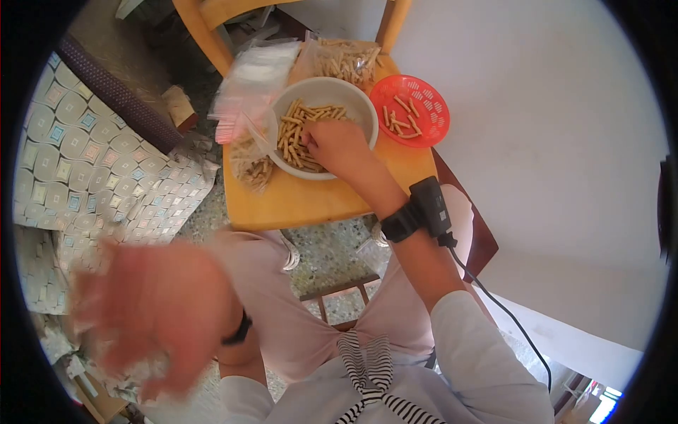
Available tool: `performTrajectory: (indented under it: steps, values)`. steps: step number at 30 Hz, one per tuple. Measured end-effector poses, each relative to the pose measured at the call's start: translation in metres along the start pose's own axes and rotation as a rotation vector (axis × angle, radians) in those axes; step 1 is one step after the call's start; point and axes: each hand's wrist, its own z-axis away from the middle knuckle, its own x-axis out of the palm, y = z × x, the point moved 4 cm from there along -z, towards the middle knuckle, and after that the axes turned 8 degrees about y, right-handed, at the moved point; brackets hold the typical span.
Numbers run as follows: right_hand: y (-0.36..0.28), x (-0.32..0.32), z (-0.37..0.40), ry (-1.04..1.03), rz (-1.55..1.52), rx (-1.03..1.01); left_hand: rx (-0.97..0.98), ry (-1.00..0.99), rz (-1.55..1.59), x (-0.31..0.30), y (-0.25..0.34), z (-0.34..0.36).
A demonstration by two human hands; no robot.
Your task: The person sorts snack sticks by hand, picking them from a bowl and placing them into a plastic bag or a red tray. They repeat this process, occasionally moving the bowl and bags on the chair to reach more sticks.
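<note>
My right hand (339, 146) reaches into a pale bowl (366, 113) on a wooden chair, its fingers curled against the short tan sticks (311, 111) in it. What those fingers hold, if anything, is hidden. Raised at the lower left, away from the chair, my left hand (159, 311) is smeared by motion, with its fingers spread and nothing visible in it. A red perforated basket (436, 134) with several sticks stands right of the bowl. Behind the bowl lies a filled clear bag (346, 60); another bag (254, 169) with sticks is at its left.
A stack of empty clear bags (261, 71) with pink edges lies at the chair seat's (304, 208) back left. Patterned cloth (106, 162) covers furniture at left. A white wall (551, 127) rises at right. A black cable (505, 307) runs from the device on my right wrist.
</note>
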Motion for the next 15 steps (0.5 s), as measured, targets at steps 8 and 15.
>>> performTrajectory:
  steps: [8,15]
  values:
    - [-0.004,0.002,0.002,-0.016,0.001,0.045,-0.059,-0.638,0.123,0.068,0.059,-0.032]
    - [-0.008,-0.001,0.001,-0.032,-0.017,0.030,-0.165,-0.657,0.175,0.064,0.054,-0.024]
